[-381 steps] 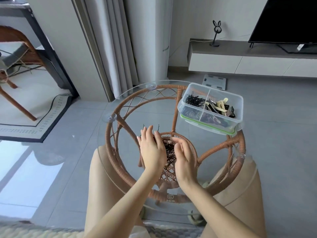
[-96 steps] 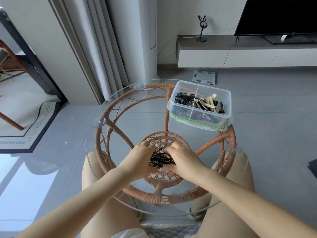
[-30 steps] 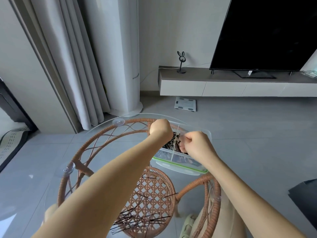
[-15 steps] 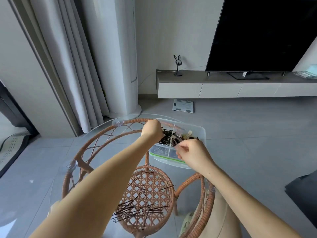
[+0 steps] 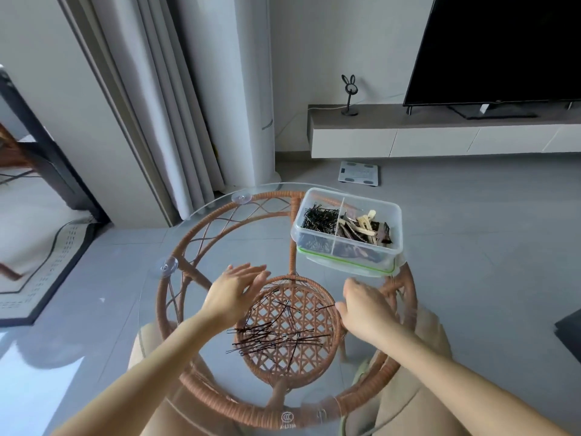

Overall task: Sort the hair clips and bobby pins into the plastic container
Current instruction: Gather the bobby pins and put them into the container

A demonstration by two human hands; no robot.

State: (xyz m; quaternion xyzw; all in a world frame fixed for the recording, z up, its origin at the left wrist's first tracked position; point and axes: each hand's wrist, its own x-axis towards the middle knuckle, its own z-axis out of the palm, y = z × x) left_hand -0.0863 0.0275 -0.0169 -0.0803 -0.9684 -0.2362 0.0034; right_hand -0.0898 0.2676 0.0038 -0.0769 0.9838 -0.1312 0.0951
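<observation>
Centrally, bobby pins (image 5: pixel 276 338) lay uncounted between two hands: left hand (image 5: pixel 234 294) released, right hand (image 5: pixel 364 306) unclear; one container (image 5: pixel 397 240) upper right.

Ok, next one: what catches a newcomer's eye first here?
Loose pins lie scattered at the middle of the glass table, between the left hand and right hand. At its far right stands the container, sorted pins in its left half, clips in its right.

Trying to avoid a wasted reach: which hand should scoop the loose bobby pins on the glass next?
Probably the left. The left hand hangs open, fingers straight, beside the dense end of the loose bobby pins. The right hand sits at the sparse end, nearer the plastic container.
</observation>
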